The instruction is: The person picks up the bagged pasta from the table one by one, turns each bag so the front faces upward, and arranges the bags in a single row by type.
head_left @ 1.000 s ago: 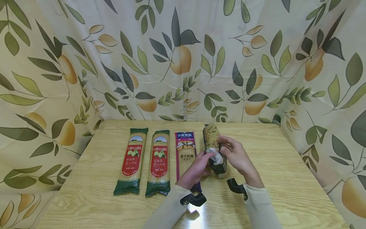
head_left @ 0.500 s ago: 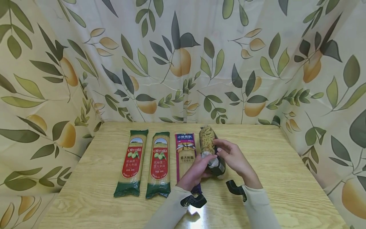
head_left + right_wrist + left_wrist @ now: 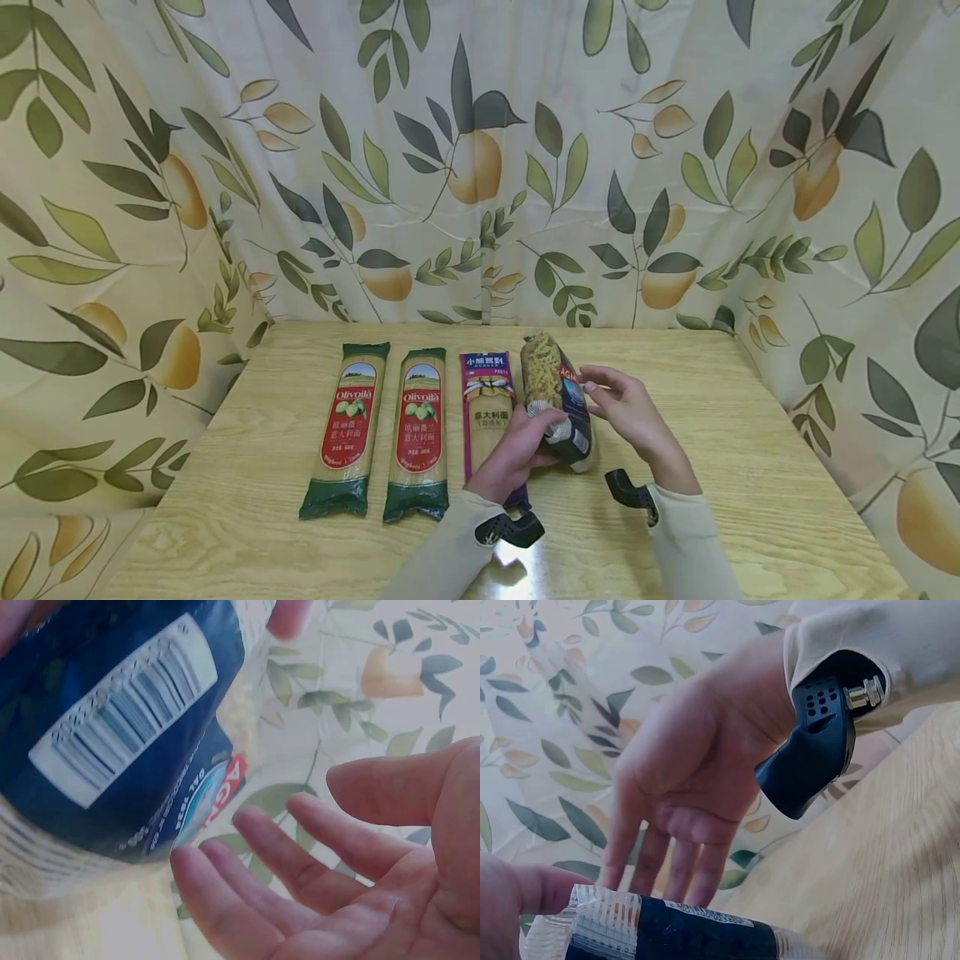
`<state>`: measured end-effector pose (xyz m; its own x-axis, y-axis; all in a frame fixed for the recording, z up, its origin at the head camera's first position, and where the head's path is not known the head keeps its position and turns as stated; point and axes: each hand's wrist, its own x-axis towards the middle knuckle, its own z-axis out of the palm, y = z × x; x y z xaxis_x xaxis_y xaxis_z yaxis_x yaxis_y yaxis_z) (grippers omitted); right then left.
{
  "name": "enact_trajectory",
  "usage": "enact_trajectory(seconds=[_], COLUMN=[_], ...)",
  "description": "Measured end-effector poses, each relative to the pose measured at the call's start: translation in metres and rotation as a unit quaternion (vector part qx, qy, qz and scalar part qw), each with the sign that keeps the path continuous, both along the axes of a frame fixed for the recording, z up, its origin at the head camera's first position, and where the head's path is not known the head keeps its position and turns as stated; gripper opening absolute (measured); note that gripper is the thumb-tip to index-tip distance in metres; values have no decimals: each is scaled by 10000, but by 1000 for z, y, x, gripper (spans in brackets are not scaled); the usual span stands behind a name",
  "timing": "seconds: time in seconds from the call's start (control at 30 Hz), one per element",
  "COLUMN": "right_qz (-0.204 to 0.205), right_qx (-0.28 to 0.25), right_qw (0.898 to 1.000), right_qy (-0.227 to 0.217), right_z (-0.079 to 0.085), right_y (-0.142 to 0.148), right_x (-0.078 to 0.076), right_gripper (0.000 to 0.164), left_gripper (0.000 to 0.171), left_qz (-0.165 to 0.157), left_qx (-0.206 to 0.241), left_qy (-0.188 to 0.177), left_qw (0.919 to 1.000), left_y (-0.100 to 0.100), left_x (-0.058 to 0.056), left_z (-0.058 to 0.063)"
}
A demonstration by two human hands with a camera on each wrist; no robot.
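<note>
A dark blue bag of spiral pasta with a clear window is tilted over the right part of the table. My left hand grips its lower end, with the thumb across the crimped clear plastic. The barcode and a red label edge on the bag face the right wrist camera. Beside the bag's right side is my right hand, its fingers loosely spread and the fingertips right at the label. Nothing lies in its palm.
Left of the bag, a purple and blue spaghetti pack lies partly under the left forearm. Two red and green spaghetti packs, one nearer and one farther left, lie beside it on the wooden table. A leaf-patterned curtain encloses the table's back and sides.
The pasta bag has shifted slightly left and turned, so its red label side now shows. My right hand has come off the bag and moved a little right; the left keeps its grip.
</note>
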<state>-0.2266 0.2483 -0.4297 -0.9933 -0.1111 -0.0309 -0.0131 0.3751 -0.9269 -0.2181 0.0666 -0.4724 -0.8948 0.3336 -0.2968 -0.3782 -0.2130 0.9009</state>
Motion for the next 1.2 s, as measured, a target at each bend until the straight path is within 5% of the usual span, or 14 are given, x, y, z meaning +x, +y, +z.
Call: enact_trajectory(seconds=[0.43, 1.2], right_qz=[-217, 76], right_qx=[132, -60], right_qw=[9976, 9868], right_qy=[-643, -1617], right_z=[-9, -32], right_y=[10, 17], right_x=[-2, -12], right_gripper=[52, 67], left_gripper=[62, 68], left_qz=[194, 324], left_qx=[303, 653], left_qy=[-38, -236], left_qw=[9993, 9971], left_y=[3, 4], left_x=[1, 1], left_z=[-2, 2])
